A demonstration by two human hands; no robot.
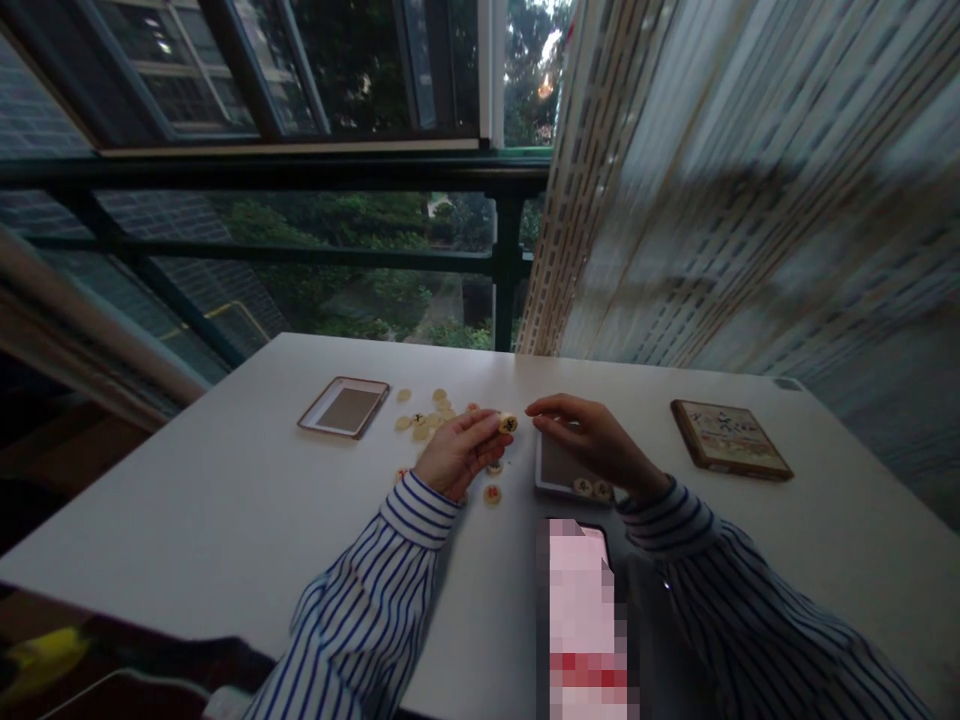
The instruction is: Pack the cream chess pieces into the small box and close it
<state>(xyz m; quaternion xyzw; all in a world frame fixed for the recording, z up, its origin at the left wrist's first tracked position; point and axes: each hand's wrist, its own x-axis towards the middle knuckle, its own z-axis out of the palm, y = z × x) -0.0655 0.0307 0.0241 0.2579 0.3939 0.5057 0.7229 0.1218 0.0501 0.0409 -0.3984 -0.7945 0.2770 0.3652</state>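
Observation:
Between the thumb and fingers of my left hand (463, 450) is a round, pale Chinese chess piece (508, 423) with a dark character on its face. My right hand (596, 435) hovers just to the right of that piece, its fingers stretched out and holding nothing I can see. Under the right hand is a shallow grey tray (551, 478), partly hidden by it. Two pieces (592, 488) with dark characters lie along the tray's near side. Several loose pieces (421, 425) are scattered behind and around my left hand, and a red-marked piece (492, 495) lies in front of it.
A shallow open box part (345, 408) rests at the left of the white table (187, 500). Toward the right lies a flat box lid (731, 438) with a printed picture. A phone (589, 610) with a blurred screen is nearest me. Windows, a railing and a curtain stand beyond.

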